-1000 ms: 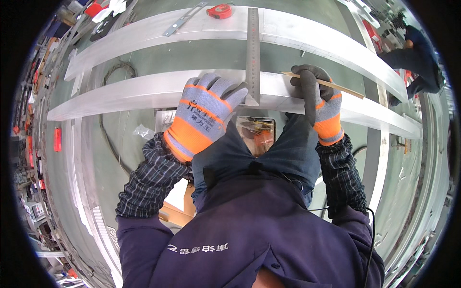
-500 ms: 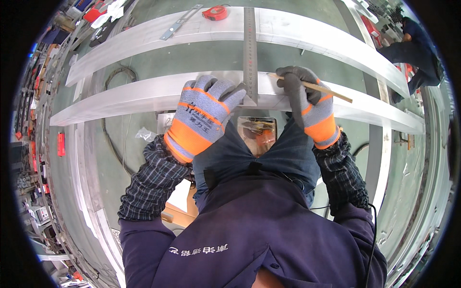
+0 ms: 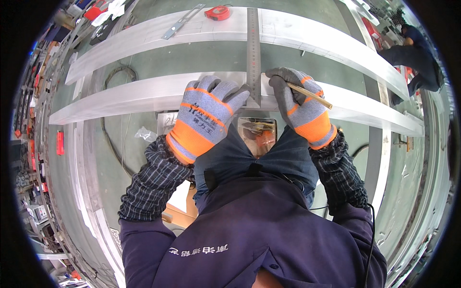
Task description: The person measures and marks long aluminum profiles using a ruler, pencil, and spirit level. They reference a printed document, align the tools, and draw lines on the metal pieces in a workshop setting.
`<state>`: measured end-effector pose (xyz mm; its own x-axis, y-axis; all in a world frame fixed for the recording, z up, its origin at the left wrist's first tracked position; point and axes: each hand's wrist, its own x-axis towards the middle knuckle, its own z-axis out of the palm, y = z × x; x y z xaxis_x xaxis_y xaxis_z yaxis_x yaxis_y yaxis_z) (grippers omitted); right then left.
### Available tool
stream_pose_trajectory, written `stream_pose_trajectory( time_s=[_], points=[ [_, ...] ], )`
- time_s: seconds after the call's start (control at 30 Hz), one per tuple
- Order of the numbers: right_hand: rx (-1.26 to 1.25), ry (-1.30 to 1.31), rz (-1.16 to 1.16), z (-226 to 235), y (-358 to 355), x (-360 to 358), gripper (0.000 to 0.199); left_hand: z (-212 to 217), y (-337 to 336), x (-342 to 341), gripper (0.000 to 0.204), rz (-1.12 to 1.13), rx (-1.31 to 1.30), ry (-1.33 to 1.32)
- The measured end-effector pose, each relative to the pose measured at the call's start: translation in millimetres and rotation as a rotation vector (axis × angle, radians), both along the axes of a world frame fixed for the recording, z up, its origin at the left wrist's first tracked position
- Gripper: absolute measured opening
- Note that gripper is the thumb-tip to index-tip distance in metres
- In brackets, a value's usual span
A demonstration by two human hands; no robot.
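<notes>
A steel try square point(image 3: 253, 53) lies across two pale metal beams, its graduated blade pointing away from me. My left hand point(image 3: 204, 113), in a grey and orange glove, closes at the square's near end, thumb and fingertips pressed against it on the near beam point(image 3: 129, 98). Gloved the same way, my right hand point(image 3: 301, 105) grips a pencil point(image 3: 309, 94) just right of the blade. The pencil slants, its back end toward me on the right and its tip over the near beam beside the blade; whether the tip touches the metal cannot be made out.
On the far beam point(image 3: 307, 36) lie a red tape measure point(image 3: 217, 13) and a flat metal strip point(image 3: 183, 21). An open box of tools point(image 3: 258, 136) sits between my legs. A black cable point(image 3: 106, 115) curves across the floor at left. Another person point(image 3: 415, 55) works at far right.
The try square has slid slightly right along with my left hand. My right hand has moved left, bringing the pencil tip close to the blade's edge.
</notes>
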<state>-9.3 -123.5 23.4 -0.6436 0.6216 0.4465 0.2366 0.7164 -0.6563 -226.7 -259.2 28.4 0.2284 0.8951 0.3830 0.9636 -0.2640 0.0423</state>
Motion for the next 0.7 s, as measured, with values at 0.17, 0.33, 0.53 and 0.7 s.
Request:
stream_pose_trajectory(
  time_s=[0.17, 0.33, 0.53, 0.7],
  points=[
    [-0.069, -0.043, 0.077, 14.5, -11.2, 14.8, 0.019, 1.5, 3.0, 5.7, 0.062, 0.004, -0.018, -0.012],
    [-0.22, 0.053, 0.11, 15.9, -25.0, 40.4, 0.023, -2.3, 7.3, 10.1, 0.06, 0.005, -0.034, -0.021],
    [-0.24, 0.135, -0.121, 47.3, 4.6, 59.5, 0.028, 5.7, 13.9, -12.5, 0.045, 0.088, 0.303, -0.348],
    [0.272, 0.107, -0.237, 48.3, 50.2, 60.8, 0.034, 24.8, 75.2, -26.5, 0.032, 0.052, 0.53, -0.357]
  ],
)
